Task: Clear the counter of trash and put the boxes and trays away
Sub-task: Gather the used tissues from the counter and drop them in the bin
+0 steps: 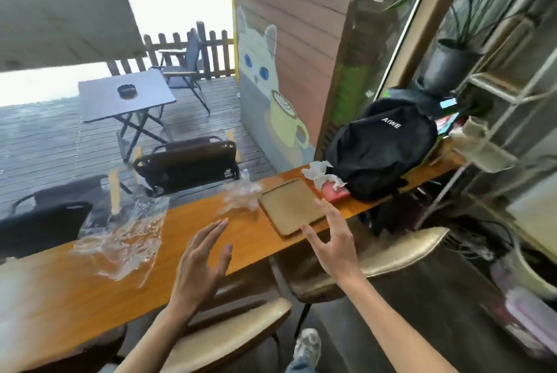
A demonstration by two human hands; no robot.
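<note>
We note: orange-brown wood-grain counter (90, 288); tan tray (289, 206); clear plastic wrap (120, 240) at 9 o'clock; white tissue (319, 173), red box (336, 193), black backpack (382, 155) at 2 o'clock.

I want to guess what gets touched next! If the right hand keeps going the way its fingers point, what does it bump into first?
Probably the wooden tray: the right hand hovers at its near edge, fingers open and pointing across it. Past the tray lie a red box and crumpled tissue. Depth is hard to judge.
</note>
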